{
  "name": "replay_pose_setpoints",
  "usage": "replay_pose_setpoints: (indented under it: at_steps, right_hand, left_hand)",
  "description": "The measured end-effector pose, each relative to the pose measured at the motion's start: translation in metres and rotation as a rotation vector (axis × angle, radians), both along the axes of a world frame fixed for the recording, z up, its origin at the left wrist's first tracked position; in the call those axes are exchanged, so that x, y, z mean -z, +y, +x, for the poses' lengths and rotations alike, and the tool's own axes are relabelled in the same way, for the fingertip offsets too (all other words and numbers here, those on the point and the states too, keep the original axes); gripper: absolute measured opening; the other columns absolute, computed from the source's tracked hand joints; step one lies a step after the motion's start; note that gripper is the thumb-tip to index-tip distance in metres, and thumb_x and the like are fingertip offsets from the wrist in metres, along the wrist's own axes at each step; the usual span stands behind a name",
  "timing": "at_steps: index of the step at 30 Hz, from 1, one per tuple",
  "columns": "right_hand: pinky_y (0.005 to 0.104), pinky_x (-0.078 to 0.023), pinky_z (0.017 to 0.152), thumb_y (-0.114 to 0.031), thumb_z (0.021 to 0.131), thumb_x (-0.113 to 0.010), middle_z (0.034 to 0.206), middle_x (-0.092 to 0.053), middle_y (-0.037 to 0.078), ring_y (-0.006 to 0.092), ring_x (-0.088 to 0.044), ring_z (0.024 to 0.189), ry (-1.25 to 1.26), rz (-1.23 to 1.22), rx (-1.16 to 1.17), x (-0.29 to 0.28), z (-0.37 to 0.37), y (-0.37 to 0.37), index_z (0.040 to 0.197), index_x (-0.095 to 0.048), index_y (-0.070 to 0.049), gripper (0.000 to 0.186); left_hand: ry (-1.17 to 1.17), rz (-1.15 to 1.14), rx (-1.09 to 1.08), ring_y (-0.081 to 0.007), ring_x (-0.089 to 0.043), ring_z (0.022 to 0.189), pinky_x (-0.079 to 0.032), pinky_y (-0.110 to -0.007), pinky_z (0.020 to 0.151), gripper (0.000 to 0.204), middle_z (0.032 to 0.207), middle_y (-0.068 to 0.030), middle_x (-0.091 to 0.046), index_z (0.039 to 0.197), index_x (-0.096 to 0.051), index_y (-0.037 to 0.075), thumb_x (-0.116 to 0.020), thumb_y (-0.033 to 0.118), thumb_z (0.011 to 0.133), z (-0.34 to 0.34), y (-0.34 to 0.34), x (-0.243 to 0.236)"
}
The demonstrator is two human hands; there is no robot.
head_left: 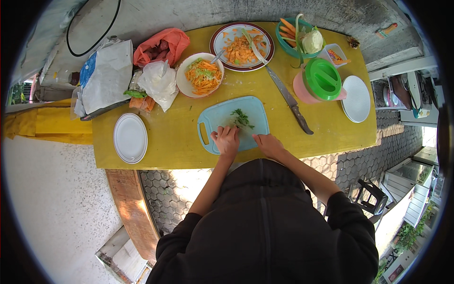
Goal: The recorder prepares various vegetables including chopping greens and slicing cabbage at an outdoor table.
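Note:
A light blue cutting board (215, 111) with a handle slot lies at the near edge of the yellow table. A small heap of chopped green herbs (242, 117) rests on it. My left hand (226, 140) is on the board just below the heap, its fingers curled down and pressed on stems of the herbs. At the board's lower right, my right hand (269, 145) is closed, the index finger pointing toward the herbs. What it grips is too indistinct to make out. A large knife (289, 99) with a brown handle lies to the right of the board.
Behind the board stand a bowl of shredded carrot (183, 84) and a plate (218, 59) of carrot peelings. To the right are a green-lidded pitcher (322, 78), a teal vegetable basin (283, 45) and white plates (356, 99). At left are an oval plate (130, 137) and bags (158, 85).

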State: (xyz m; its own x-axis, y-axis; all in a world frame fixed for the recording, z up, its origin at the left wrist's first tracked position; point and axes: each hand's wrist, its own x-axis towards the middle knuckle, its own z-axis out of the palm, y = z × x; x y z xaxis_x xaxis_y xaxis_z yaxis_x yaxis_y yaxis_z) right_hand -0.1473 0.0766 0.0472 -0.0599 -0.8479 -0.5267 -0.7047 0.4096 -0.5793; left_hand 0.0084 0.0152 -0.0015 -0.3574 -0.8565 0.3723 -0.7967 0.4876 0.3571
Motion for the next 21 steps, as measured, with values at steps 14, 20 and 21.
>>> replay_pose_setpoints:
  at_steps: [14,20,21]
  right_hand:
    - [0.0478,-0.047,0.072,-0.045,0.092,-0.024,0.081,-0.061,0.022,0.0389,-0.059,0.079,0.096,0.113,-0.188,0.009,-0.011,-0.006,0.085,-0.061,-0.003,0.057]
    - [0.0490,-0.045,0.072,-0.046,0.092,-0.024,0.082,-0.060,0.022,0.0397,-0.057,0.082,0.125,0.115,-0.105,-0.002,0.002,-0.011,0.082,-0.059,-0.002,0.057]
    - [0.0491,-0.045,0.072,-0.046,0.092,-0.024,0.082,-0.060,0.022,0.0395,-0.057,0.082,0.139,0.122,-0.113,-0.005,-0.002,-0.009,0.082,-0.059,-0.002,0.057]
  left_hand:
    - [0.008,-0.030,-0.022,-0.0177,-0.046,0.074,-0.030,-0.040,0.072,0.006,0.067,0.0020,-0.047,0.074,-0.063,0.014,-0.065,0.015,0.069,-0.004,0.000,0.000]
    - [-0.022,-0.017,-0.031,-0.0171,-0.047,0.072,-0.028,-0.038,0.071,0.007,0.067,0.0037,-0.048,0.074,-0.063,0.016,-0.067,0.016,0.068,-0.001,0.001,-0.001]
    - [-0.016,-0.029,-0.031,-0.0171,-0.046,0.072,-0.028,-0.038,0.071,0.007,0.068,0.0036,-0.048,0.075,-0.063,0.015,-0.067,0.016,0.069,-0.002,0.002,-0.002]
